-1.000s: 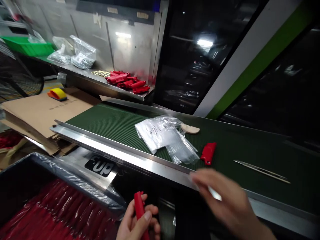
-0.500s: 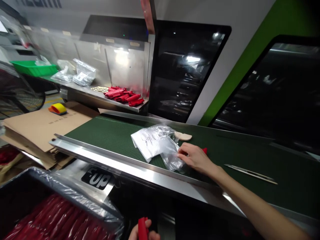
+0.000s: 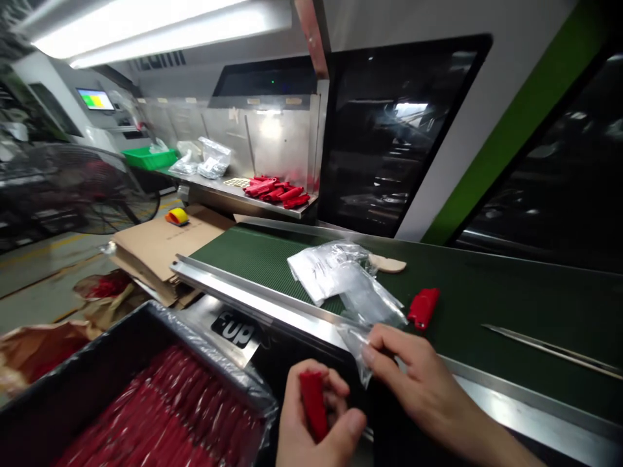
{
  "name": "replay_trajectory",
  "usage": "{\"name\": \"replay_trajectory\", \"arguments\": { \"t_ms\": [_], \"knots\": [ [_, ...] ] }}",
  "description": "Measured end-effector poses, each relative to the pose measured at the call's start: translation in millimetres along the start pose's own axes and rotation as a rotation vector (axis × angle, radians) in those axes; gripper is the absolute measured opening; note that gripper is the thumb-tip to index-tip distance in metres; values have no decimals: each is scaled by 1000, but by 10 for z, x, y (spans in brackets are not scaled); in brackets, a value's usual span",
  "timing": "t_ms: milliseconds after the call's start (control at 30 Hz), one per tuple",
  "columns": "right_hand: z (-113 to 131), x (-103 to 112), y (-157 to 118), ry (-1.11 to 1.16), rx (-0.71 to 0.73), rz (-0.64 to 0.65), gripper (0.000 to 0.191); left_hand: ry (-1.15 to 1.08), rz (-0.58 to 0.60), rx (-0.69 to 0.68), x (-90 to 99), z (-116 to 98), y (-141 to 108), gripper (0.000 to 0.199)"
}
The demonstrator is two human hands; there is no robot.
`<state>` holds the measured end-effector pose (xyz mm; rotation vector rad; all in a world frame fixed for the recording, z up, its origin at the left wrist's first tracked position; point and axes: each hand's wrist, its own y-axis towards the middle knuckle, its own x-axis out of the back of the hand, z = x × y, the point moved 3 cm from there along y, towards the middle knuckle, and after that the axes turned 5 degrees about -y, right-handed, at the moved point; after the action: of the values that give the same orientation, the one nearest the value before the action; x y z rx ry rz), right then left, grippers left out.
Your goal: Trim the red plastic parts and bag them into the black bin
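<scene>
Near the bottom centre, my left hand [image 3: 316,421] has its fingers wrapped round a red part [image 3: 314,403]. My right hand [image 3: 413,370], just to its right, pinches a small clear plastic bag [image 3: 357,342] in front of the belt's metal edge. Behind it, more clear bags [image 3: 370,298] and a bag with handwriting [image 3: 321,269] lie on the green belt [image 3: 263,259]. Another red part [image 3: 423,307] rests on the belt beyond my right hand, and a beige rounded piece [image 3: 388,263] touches the bags.
Metal tweezers [image 3: 549,348] lie on the belt at right. A lined bin [image 3: 160,324] of bagged red parts stands at lower left. Flat cardboard [image 3: 160,250] is beyond it. A metal shelf [image 3: 224,189] holds red parts, bags and a green tray [image 3: 148,157].
My right hand has drawn back from the belt with a clear bag, uncovering the red part there. My left hand has risen with its red part. The view has shifted left and up.
</scene>
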<state>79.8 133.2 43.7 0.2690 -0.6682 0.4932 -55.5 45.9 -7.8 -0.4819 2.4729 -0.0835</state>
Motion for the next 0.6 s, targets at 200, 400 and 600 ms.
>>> {"name": "replay_trajectory", "arguments": {
  "t_ms": [200, 400, 600],
  "knots": [
    [96, -278, -352, 11, 159, 102, 31, 99, -13, 130, -25, -35, -108, 46],
    [-117, -346, -557, 57, 84, -60, 31, 72, -23, 153, 38, 52, -164, 34],
    [-111, -339, -649, -32, 100, -119, 17, 269, 20, 67, 33, 28, -183, 29]
  ]
}}
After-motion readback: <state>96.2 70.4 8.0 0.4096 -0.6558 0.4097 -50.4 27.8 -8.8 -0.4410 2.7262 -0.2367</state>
